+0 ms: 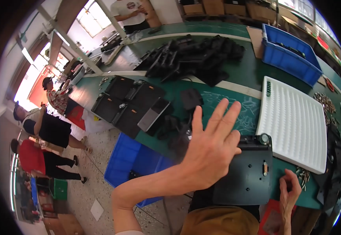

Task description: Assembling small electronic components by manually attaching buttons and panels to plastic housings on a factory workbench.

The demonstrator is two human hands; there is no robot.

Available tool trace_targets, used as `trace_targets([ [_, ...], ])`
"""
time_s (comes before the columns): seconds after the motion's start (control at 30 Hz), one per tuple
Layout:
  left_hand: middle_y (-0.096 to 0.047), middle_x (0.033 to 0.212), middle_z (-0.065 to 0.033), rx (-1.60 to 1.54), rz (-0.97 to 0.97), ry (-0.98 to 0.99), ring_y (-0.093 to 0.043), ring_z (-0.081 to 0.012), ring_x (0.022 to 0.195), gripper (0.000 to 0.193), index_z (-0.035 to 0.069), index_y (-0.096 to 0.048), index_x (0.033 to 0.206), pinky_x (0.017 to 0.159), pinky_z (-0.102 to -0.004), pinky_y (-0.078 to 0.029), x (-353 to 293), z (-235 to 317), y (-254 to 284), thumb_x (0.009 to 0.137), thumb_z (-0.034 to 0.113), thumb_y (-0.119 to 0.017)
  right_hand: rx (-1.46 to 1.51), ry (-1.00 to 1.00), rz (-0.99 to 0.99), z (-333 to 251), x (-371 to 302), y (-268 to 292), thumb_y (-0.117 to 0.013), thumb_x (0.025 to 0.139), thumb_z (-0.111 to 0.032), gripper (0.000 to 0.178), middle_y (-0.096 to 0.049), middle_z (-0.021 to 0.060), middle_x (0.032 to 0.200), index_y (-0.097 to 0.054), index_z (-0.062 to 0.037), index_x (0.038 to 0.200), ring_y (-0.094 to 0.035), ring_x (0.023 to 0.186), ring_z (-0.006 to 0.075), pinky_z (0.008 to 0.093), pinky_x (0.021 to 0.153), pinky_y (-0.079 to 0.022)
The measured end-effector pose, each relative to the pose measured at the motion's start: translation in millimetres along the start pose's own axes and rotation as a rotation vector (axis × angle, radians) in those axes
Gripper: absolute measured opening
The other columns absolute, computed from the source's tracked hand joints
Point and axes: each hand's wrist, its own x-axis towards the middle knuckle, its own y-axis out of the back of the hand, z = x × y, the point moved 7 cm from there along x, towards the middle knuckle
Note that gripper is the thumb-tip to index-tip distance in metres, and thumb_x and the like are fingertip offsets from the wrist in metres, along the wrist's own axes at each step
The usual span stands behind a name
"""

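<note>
Left hand (213, 147) hangs spread, fingers fanned, empty, over the left edge of the flat black metal plate (249, 176) on the green workbench (241, 74). Right hand (289, 192), loosely curled, touches the plate's right corner: I'd steady there, pressing flat.

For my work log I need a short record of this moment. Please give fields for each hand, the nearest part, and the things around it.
left hand: left hand raised, fingers spread, holding nothing
right hand: right hand at the near edge of the black flat plate; its grip cannot be judged
plate: lies on the green table
beside plate: white ribbed tray
further back: blue bin, pile of black parts
below table: blue crate
</note>
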Motion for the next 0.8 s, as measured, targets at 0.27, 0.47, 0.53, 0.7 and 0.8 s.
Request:
trace_targets([
  [0.27, -0.046, 0.144, -0.0200, 0.223, 0.143, 0.374, -0.038, -0.0392, 0.138, 0.024, 0.000, -0.069, 0.096, 0.106, -0.0672, -0.029, -28, -129, 78, 0.083, 0.020, -0.068, -0.063, -0.058, 0.018, -1, 3, 1, -0.058, 0.088, 0.008, 0.023, -0.053, 0.0002, 0.079, -0.063, 0.0016, 0.110, -0.049, 0.067, 0.0065, 0.0216, 0.058, -0.037],
  [0.47, -0.047, 0.146, -0.0192, 0.441, 0.186, 0.726, -0.037, -0.0364, 0.140, 0.026, 0.003, -0.073, 0.097, 0.109, -0.0692, -0.025, -96, -254, 126, 0.084, 0.023, -0.064, -0.076, -0.081, -0.002, 11, 0, -6, -0.057, 0.091, 0.006, 0.021, -0.053, -0.0004, 0.084, -0.062, 0.0018, 0.111, -0.048, 0.072, 0.0059, 0.0204, 0.063, -0.037],
  [0.53, -0.047, 0.146, -0.0191, 0.523, 0.186, 0.791, -0.037, -0.0361, 0.140, 0.025, 0.004, -0.073, 0.096, 0.108, -0.0701, -0.025, -110, -277, 146, 0.084, 0.023, -0.064, -0.114, -0.029, 0.050, 8, 0, -4, -0.058, 0.090, 0.008, 0.021, -0.052, -0.0001, 0.082, -0.063, 0.0008, 0.109, -0.047, 0.069, 0.0059, 0.0207, 0.058, -0.035],
  [0.7, -0.047, 0.147, -0.0167, 0.815, 0.219, 0.919, -0.040, -0.0354, 0.139, 0.027, 0.006, -0.074, 0.097, 0.101, -0.0764, -0.026, -125, -338, 172, 0.085, 0.027, -0.063, -0.176, 0.012, 0.083, 2, -3, -1, -0.058, 0.089, 0.008, 0.019, -0.051, -0.0002, 0.083, -0.063, 0.0009, 0.106, -0.046, 0.068, 0.0064, 0.0208, 0.058, -0.035],
  [0.8, -0.047, 0.146, -0.0166, 0.877, 0.243, 0.888, -0.038, -0.0339, 0.139, 0.026, 0.006, -0.073, 0.096, 0.102, -0.0757, -0.025, -127, -370, 170, 0.087, 0.028, -0.063, -0.206, 0.009, 0.088, 11, -4, 1, -0.058, 0.088, 0.009, 0.019, -0.052, 0.0005, 0.084, -0.063, 0.0013, 0.105, -0.047, 0.068, 0.0069, 0.0212, 0.058, -0.036],
])
